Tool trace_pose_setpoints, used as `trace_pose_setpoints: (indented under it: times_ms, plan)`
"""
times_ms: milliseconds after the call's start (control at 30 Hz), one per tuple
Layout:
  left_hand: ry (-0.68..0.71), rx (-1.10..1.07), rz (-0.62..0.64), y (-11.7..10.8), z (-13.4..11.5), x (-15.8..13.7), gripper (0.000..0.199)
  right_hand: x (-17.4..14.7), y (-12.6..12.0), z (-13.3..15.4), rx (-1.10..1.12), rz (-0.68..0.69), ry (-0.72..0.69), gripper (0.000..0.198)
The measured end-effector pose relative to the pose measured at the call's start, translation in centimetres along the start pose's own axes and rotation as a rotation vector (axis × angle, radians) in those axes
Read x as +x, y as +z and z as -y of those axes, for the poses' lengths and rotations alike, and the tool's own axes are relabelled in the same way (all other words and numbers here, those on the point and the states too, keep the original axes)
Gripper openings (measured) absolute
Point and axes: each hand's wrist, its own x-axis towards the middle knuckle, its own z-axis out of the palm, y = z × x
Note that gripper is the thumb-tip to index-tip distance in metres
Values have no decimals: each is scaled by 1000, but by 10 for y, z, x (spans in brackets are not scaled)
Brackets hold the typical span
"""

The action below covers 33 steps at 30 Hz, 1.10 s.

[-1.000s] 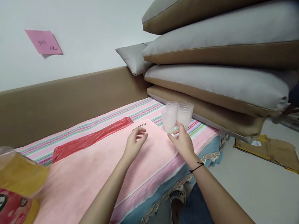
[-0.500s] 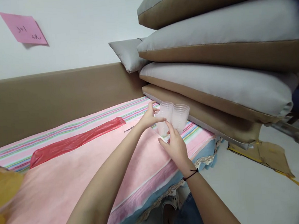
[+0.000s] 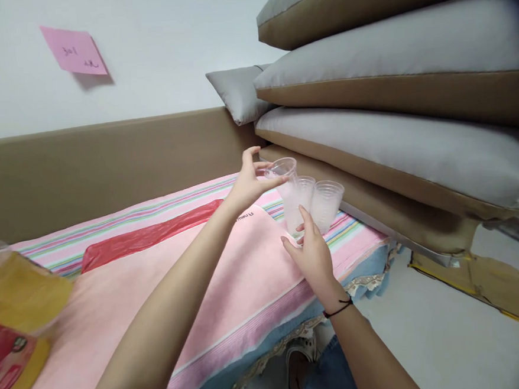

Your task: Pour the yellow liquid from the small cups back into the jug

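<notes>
My left hand point(image 3: 252, 183) pinches the rim of a clear plastic cup point(image 3: 288, 195) between thumb and fingers. The cup is raised and tilted in front of a stack of plastic cups point(image 3: 307, 186), partly hiding it. Another stack of plastic cups point(image 3: 329, 204) stands close by on the right. Below the raised cup, my right hand point(image 3: 311, 250) has thumb and forefinger apart. Its forefinger is against or very near the cups; I cannot tell which. Beneath lies a pink towel point(image 3: 230, 279) with dark lettering, spread on a striped cloth point(image 3: 197, 193).
At the left edge stands a clear container with yellow contents point(image 3: 30, 293) and a red label. A red plastic bag point(image 3: 151, 234) lies behind the towel. Big grey-and-brown cushions point(image 3: 384, 132) are stacked on the right. Flattened cardboard point(image 3: 474, 280) is on the floor.
My left hand has moved up with one cup, whose rim is now above the stacks. My right hand stays low beside the cups. The view has turned left, showing more of the yellow container.
</notes>
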Motion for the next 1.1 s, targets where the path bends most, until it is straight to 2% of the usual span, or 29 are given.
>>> trace_pose_setpoints:
  times_ms: [100,233,300,400,467,567,667,767,867,1000,1100]
  plan:
    - [-58,-16,-25,-37,-7,-44,94,-5,7,0,35,107,-36,80]
    - [-253,116,-37,-75,10,-130,96,-15,20,3,-17,365,-159,73]
    - [-352,144,-93,-84,26,-170,95,-22,26,7,-45,442,-229,67]
    - [-451,119,-250,-87,52,-216,91,-32,32,12,-42,470,-311,64]
    - [-458,92,-291,-82,65,-234,88,-38,35,13,-38,463,-337,64]
    - [-438,46,-309,-72,78,-246,86,-42,39,12,-25,453,-354,66]
    - [-376,51,-297,-64,79,-249,92,-42,41,9,24,431,-352,67]
    - [-279,125,-342,-68,72,-251,96,-38,41,8,83,356,-325,67]
    - [-114,325,-502,-92,56,-260,84,-38,38,16,164,222,-346,66]
    - [125,812,-888,-149,28,-291,69,-54,37,50,259,34,-438,59]
    - [120,1070,-1207,-192,13,-327,73,-78,45,82,294,-7,-547,47]
